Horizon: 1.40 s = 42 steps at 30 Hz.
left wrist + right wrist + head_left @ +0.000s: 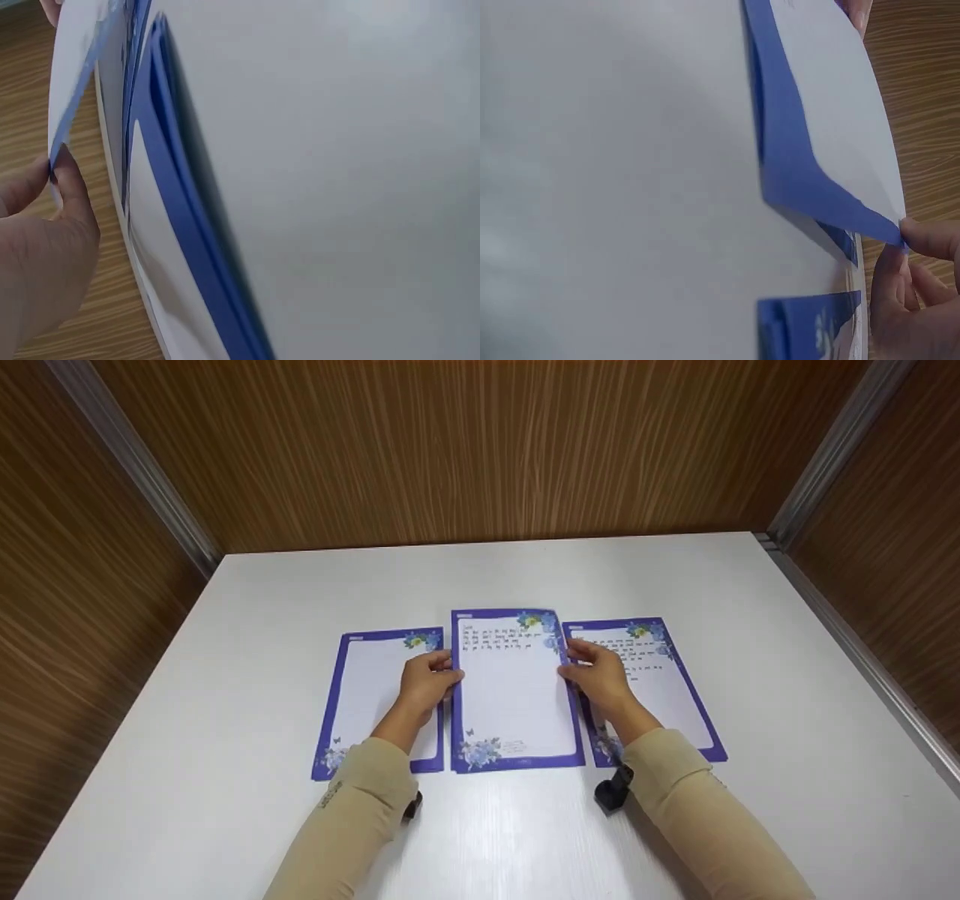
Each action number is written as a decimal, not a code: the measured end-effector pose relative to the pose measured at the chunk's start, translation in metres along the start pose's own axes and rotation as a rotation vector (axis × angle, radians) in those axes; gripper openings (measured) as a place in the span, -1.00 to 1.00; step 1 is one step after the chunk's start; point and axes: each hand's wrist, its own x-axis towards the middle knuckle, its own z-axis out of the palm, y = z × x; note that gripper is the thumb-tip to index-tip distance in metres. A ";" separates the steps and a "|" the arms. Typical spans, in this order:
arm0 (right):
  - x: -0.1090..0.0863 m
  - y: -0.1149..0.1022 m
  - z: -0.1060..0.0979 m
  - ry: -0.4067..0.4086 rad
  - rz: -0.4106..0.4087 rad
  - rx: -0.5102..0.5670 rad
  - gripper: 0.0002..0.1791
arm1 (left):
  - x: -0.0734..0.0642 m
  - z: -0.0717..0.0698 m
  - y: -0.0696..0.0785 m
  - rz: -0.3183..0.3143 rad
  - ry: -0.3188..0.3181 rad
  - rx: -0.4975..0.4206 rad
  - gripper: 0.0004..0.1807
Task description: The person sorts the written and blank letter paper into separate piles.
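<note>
Between my hands, a sheet of letter paper [514, 697] with a purple border, blue flowers and a few handwritten lines is lifted off the table. My left hand [426, 684] pinches its left edge between thumb and fingers. The right edge is pinched by my right hand [600, 679]. In the right wrist view the held sheet [840, 112] bows slightly, with the right hand [919, 277] at its edge. The left wrist view shows the left thumb and fingers [71, 184] on the paper's edge.
A blank matching sheet [375, 682] lies to the left, partly under the left arm. To the right lies another sheet [667, 690] with handwriting, partly covered by the right hand. The white table [300, 585] meets wood-grain panels [480, 450] behind and at both sides.
</note>
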 end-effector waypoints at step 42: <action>0.009 0.032 -0.118 -0.065 0.102 -0.098 -0.40 | -0.009 0.122 0.010 0.030 -0.008 0.001 -0.52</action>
